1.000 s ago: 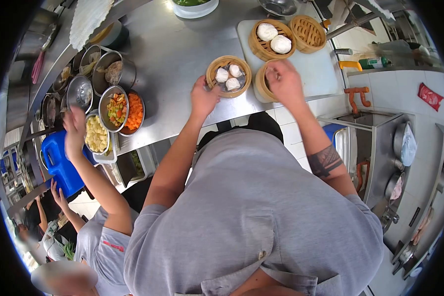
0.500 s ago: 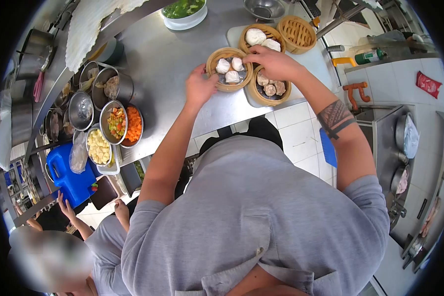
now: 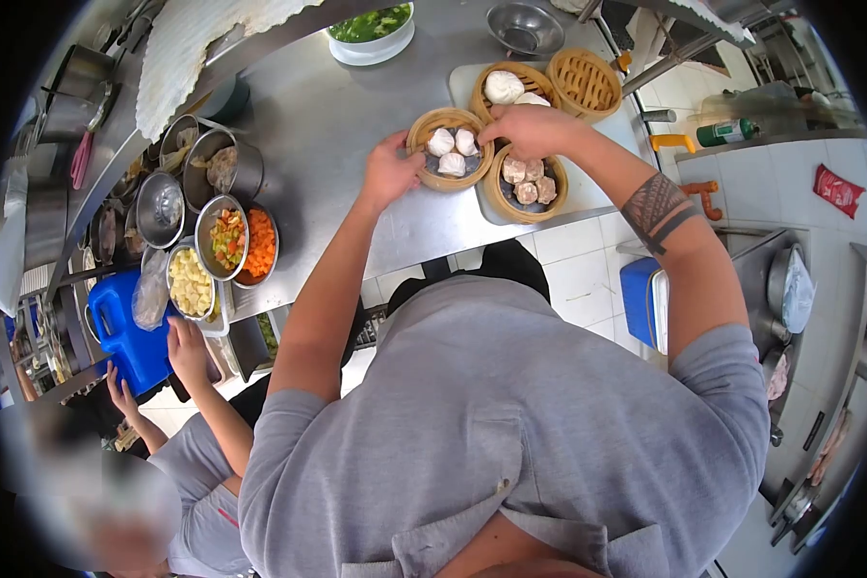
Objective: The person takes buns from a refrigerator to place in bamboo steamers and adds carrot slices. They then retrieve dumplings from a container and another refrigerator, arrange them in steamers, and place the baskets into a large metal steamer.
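A round bamboo steamer basket (image 3: pixel 417 138) with three white dumplings (image 3: pixel 451 164) is held between my two hands near the table's front edge. My left hand (image 3: pixel 392 171) grips its left rim, thumb on the near side. Over its right rim, my right hand (image 3: pixel 528 131) has its fingers bent onto the edge; the fingertips are partly hidden. Below that hand sits a second basket (image 3: pixel 511 207) of brownish open-topped dumplings (image 3: pixel 527 180). Behind it, a third basket (image 3: pixel 479 89) holds white buns (image 3: pixel 503 87), partly covered by my right hand.
A woven bamboo lid (image 3: pixel 585 83) and a metal bowl (image 3: pixel 525 29) stand at the back right. Bowls of diced carrot (image 3: pixel 259 248) and pale cubes (image 3: pixel 191 284) line the left side. At lower left, a co-worker's hand (image 3: pixel 188 349) is beside a blue jug (image 3: pixel 130 323).
The dumplings in the held basket have turned slightly, with my hands still on its rim. The co-worker's nearer hand has risen towards the blue jug. My view has shifted a little.
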Action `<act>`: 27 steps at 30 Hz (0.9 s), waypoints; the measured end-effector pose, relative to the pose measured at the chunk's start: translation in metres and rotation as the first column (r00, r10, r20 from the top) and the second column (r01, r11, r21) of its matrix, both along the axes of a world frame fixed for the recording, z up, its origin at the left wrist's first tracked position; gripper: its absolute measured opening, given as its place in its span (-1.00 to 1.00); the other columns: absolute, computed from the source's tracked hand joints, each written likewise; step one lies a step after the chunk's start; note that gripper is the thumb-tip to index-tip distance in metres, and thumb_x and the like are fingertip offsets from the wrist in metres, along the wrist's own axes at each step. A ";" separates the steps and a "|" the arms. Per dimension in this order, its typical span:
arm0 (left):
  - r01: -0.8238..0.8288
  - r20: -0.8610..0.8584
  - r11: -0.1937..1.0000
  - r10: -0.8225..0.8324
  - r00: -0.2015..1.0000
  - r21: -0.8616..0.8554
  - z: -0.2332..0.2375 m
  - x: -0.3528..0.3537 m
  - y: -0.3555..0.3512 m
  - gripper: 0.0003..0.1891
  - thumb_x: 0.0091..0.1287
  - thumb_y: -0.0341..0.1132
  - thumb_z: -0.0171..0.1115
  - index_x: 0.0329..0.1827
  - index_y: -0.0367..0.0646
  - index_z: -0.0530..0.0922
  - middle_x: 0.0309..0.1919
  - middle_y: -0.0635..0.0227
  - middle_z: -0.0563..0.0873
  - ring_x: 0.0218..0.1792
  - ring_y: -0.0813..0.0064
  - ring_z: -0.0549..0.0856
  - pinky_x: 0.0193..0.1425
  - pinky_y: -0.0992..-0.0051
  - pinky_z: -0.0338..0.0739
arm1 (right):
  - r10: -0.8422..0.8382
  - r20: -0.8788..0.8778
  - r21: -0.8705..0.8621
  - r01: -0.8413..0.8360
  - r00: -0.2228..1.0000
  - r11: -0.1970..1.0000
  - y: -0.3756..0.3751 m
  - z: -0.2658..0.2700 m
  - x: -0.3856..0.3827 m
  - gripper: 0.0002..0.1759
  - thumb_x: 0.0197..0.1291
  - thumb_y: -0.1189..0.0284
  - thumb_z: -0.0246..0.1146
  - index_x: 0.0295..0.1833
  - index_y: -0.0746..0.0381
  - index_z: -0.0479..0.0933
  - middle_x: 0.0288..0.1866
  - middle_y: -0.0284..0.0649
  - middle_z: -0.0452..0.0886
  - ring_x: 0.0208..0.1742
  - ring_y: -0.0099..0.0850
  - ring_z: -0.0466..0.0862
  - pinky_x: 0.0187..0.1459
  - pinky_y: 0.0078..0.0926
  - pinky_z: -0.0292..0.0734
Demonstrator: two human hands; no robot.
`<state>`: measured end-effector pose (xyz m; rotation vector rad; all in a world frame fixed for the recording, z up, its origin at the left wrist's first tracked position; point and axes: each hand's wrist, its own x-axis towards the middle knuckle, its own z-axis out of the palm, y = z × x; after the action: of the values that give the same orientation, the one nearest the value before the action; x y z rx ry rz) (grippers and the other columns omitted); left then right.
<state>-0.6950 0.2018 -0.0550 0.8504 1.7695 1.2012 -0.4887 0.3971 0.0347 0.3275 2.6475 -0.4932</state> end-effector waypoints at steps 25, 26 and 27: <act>0.101 0.030 0.995 -0.101 0.994 -0.007 -0.009 -0.010 -0.001 -0.51 0.39 -0.46 0.35 0.41 -0.25 0.63 -0.24 0.26 0.82 -0.54 0.58 0.70 -0.43 0.45 0.66 | 0.087 -0.279 0.086 -0.066 0.956 0.994 -0.003 -0.029 0.025 -0.48 0.18 0.53 0.36 0.28 -0.03 0.68 0.12 0.00 0.62 0.18 0.02 0.71 0.16 -0.04 0.66; 0.123 0.025 0.992 -0.122 0.992 -0.010 -0.013 -0.012 -0.002 -0.52 0.40 -0.45 0.35 0.41 -0.23 0.63 -0.25 0.27 0.82 -0.54 0.59 0.69 -0.42 0.45 0.66 | 0.083 -0.255 0.115 -0.055 0.963 0.992 -0.007 -0.027 0.026 -0.51 0.19 0.52 0.35 0.27 0.00 0.68 0.10 0.03 0.62 0.18 0.03 0.70 0.15 -0.03 0.66; 0.145 0.024 0.989 -0.145 0.989 0.006 -0.009 -0.012 -0.005 -0.49 0.44 -0.43 0.36 0.46 -0.21 0.59 -0.27 0.29 0.82 -0.52 0.60 0.70 -0.41 0.46 0.67 | 0.052 -0.249 0.073 -0.035 0.967 0.997 -0.014 -0.018 0.026 -0.52 0.21 0.52 0.33 0.27 0.01 0.68 0.07 0.06 0.61 0.15 0.05 0.70 0.14 -0.01 0.65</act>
<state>-0.7070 0.1968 -0.0641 0.9462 1.6563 1.1163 -0.4622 0.3832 0.0170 0.2405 2.9156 -0.4569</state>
